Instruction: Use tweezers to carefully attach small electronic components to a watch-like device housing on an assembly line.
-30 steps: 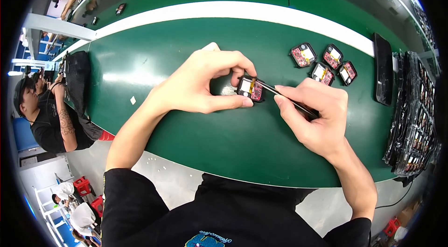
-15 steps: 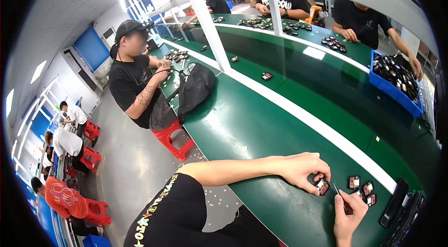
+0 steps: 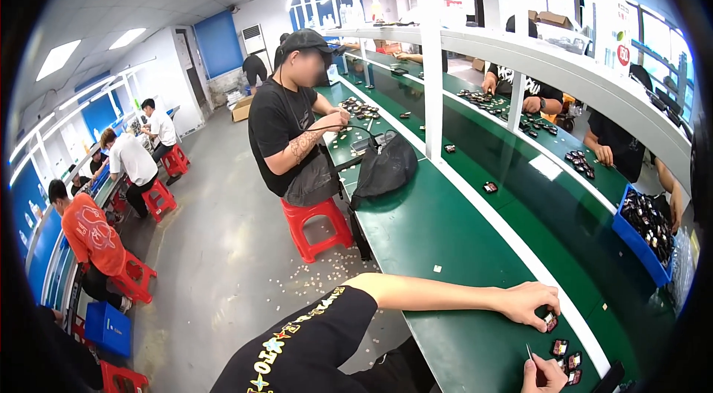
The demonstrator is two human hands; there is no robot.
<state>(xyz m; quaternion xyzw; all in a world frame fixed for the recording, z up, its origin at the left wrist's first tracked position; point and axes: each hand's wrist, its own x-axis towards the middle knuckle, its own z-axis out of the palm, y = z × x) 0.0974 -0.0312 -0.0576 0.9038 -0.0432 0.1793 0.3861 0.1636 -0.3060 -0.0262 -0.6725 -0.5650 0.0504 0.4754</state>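
On the green table, my left hand (image 3: 531, 302) is closed with its fingertips on a small black plastic piece (image 3: 551, 322) bearing a reddish label, close to the white rail. Near the lower edge my right hand (image 3: 546, 376) pinches a thin pointed metal tool (image 3: 529, 351), which may be tweezers. Its tip points up and stands apart from the piece. Several similar labelled black pieces (image 3: 574, 360) lie together just beyond my right hand. The lower part of that hand is cut off by the frame.
A white rail (image 3: 520, 252) divides my table (image 3: 460, 244) from a green belt with scattered pieces. A black bag (image 3: 390, 170) lies on the table beside a seated co-worker. Across the belt, a blue bin (image 3: 631, 244) holds many black pieces. A white shelf (image 3: 549, 55) hangs above.
The view has swung left and up. My left hand has moved with the black piece toward the white rail, away from the tool tip. The right hand still holds the tool.
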